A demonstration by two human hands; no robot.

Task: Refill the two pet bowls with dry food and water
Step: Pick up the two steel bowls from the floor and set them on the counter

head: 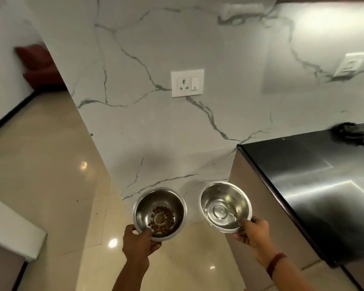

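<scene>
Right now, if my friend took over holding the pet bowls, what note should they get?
Left hand: grips the near rim of the food bowl, which holds a little dry kibble.
Right hand: grips the near rim of the water bowl, with shallow water in it.
Both steel bowls are held by the marble wall, over the floor.
Done: both have something in them.
Left: set them down, it seems.

The left hand grips the near rim of a steel bowl with brown kibble in its bottom. The right hand pinches the rim of a second steel bowl holding water. Both bowls hang below the wall socket, above the glossy floor, the water bowl just beside the dark counter.
</scene>
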